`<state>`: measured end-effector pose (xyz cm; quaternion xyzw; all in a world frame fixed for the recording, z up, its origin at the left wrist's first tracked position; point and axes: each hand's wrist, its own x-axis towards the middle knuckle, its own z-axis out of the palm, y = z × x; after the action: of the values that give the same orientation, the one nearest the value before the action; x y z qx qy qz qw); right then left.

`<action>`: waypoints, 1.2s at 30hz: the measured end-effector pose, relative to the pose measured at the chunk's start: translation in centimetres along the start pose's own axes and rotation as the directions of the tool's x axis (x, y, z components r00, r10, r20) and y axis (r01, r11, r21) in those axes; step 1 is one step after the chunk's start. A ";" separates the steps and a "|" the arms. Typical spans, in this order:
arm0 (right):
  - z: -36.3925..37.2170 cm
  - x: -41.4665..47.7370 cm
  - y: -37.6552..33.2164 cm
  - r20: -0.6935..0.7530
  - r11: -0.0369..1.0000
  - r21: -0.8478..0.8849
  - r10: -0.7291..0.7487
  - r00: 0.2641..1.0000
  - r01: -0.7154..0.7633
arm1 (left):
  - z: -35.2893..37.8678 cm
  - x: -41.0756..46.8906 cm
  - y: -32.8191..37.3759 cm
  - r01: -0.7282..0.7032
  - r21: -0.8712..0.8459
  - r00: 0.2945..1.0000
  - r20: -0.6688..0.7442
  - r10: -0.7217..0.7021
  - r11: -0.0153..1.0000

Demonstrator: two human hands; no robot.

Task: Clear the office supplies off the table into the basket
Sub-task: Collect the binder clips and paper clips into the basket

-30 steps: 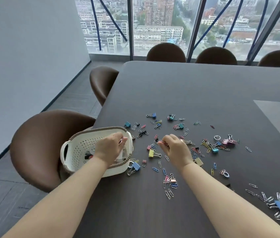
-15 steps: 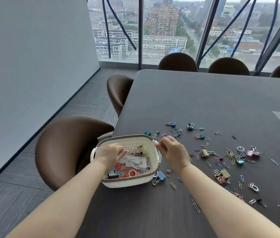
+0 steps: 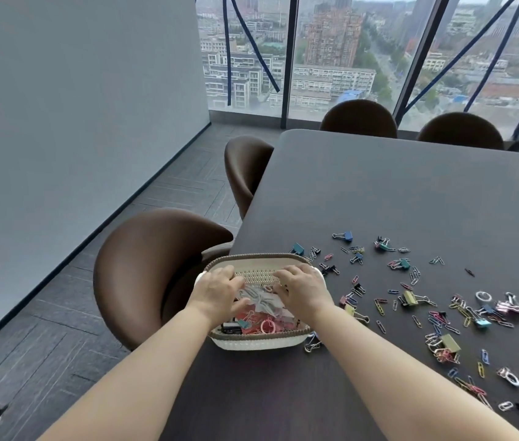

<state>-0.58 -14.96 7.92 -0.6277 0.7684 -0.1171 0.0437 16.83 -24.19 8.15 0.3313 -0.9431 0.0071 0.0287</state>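
Observation:
A white perforated basket with a brown rim (image 3: 259,341) sits at the left edge of the dark table (image 3: 395,192). It holds pink and red clips and a pale bundle. My left hand (image 3: 218,289) and my right hand (image 3: 302,289) both hover over the basket's inside, fingers apart and pointing down, with nothing visible in either. Coloured paper clips and binder clips lie scattered on the table to the right of the basket, among them an olive binder clip (image 3: 410,298) and a blue binder clip (image 3: 346,236).
A brown chair (image 3: 143,268) stands right beside the basket, off the table's left edge. Another chair (image 3: 245,173) is further along that side, and two chairs (image 3: 358,119) stand at the far end before the windows. A grey wall runs along the left.
My right hand moved left from the scattered clips, pinching a clip, to over the basket, and its fingers have spread. My left hand shifted from the basket's rim to above its contents. The view turned left.

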 end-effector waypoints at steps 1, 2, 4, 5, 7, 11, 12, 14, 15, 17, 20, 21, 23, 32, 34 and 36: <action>0.0 -0.2 0.2 -0.015 1.000 0.016 -0.004 1.000 0.005 | 0.1 -0.1 -0.2 0.016 -0.002 1.000 -0.018 -0.016 1.000; -0.1 -0.5 0.3 -0.042 0.999 0.038 0.001 0.999 0.001 | 0.2 -0.3 -0.2 0.040 -0.009 0.999 -0.034 -0.041 0.999; -0.4 -1.0 0.6 -0.105 0.998 0.065 0.016 0.994 -0.009 | -0.1 -0.5 0.0 0.068 0.011 0.997 -0.044 -0.068 0.998; -0.7 -1.2 0.7 -0.130 0.998 0.066 0.016 0.991 -0.007 | -0.3 -0.4 0.2 0.064 0.017 0.997 -0.050 -0.063 0.998; -1.3 -1.7 0.9 -0.176 0.998 0.068 0.012 0.984 0.000 | -0.6 -0.1 0.6 0.045 -0.037 0.996 -0.076 -0.047 0.998; -2.4 -2.7 1.7 -0.239 0.997 0.073 0.014 0.971 0.004 | -0.8 0.4 1.7 0.009 -0.114 0.999 -0.047 -0.014 0.993; -2.7 -3.2 2.0 -0.248 0.997 0.078 0.024 0.968 -0.004 | -0.7 0.4 2.1 0.007 -0.110 0.999 -0.048 -0.013 0.994; -3.1 -4.3 2.9 -0.284 0.995 0.103 0.035 0.958 -0.006 | -0.4 0.4 3.0 0.009 -0.096 0.998 -0.062 -0.015 0.995; -3.3 -4.8 3.3 -0.298 0.993 0.116 0.043 0.954 -0.009 | -0.3 0.4 3.5 0.003 -0.086 0.997 -0.079 -0.010 0.996; -3.5 -5.8 4.3 -0.271 0.994 0.099 0.068 0.960 -0.043 | -0.2 0.2 4.8 -0.025 -0.097 0.994 -0.112 0.014 0.995; -3.4 -8.0 7.2 -0.196 0.984 0.064 0.178 0.964 -0.169 | -0.5 -0.2 8.5 -0.104 -0.118 0.978 -0.194 0.080 0.988; -3.2 -9.0 8.4 -0.176 0.973 0.054 0.229 0.957 -0.223 | -0.4 -0.2 9.9 -0.141 -0.104 0.965 -0.238 0.113 0.985; -2.8 -11.2 10.8 -0.127 0.946 0.023 0.324 0.937 -0.324 | 0.2 -0.3 12.6 -0.236 -0.087 0.937 -0.284 0.203 0.968; 1.5 -23.2 18.6 0.238 0.796 -0.172 0.606 0.759 -0.581 | 9.0 -2.2 21.4 -0.109 -0.117 0.961 0.240 0.134 0.987; 2.1 -24.8 19.5 0.285 0.774 -0.195 0.632 0.720 -0.602 | 10.4 -2.0 21.6 0.008 -0.070 0.948 0.318 0.015 0.997; 2.7 -25.9 19.9 0.313 0.763 -0.194 0.644 0.698 -0.617 | 11.2 -1.7 22.0 0.112 -0.047 0.929 0.359 -0.088 0.993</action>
<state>-13.58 13.64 -1.48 -0.3380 0.9186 0.0509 0.1982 3.83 -6.34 -2.97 0.3736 -0.9143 -0.0857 -0.1311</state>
